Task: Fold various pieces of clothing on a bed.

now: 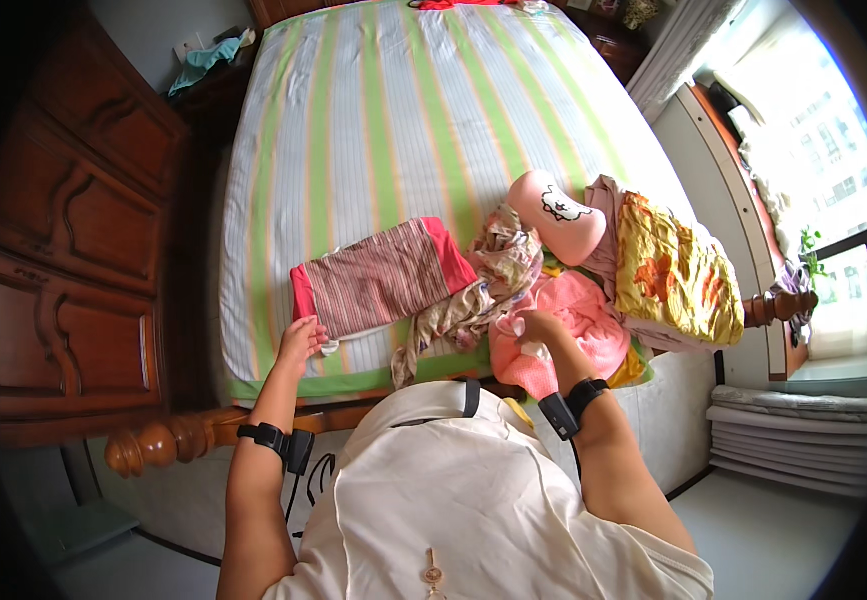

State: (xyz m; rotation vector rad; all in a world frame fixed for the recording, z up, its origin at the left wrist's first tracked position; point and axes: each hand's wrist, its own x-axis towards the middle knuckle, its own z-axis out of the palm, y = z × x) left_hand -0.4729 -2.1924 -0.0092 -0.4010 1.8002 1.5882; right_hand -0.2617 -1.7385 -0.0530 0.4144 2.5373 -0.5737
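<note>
My left hand (304, 341) is at the lower left corner of a folded striped garment (377, 281) with red ends. Its fingers are slightly apart and nothing shows in them. A bit of white cloth (330, 348) sticks out from under the garment beside the fingertips. Over a crumpled pink textured cloth (568, 307) is my right hand (541, 330), its fingertips partly hidden. Something small and white (520, 328) shows at those fingers; whether they grip it is unclear. Between the hands lies a rumpled floral cloth (478, 300).
A pink cushion-like object (557, 217) with a black drawing and a folded gold floral fabric (673, 274) lie on the right of the striped bed (381, 127). A wooden footboard rail (231, 427) runs before me. Wooden cabinet doors (96, 300) stand left; folded padding (801, 439) is stacked right.
</note>
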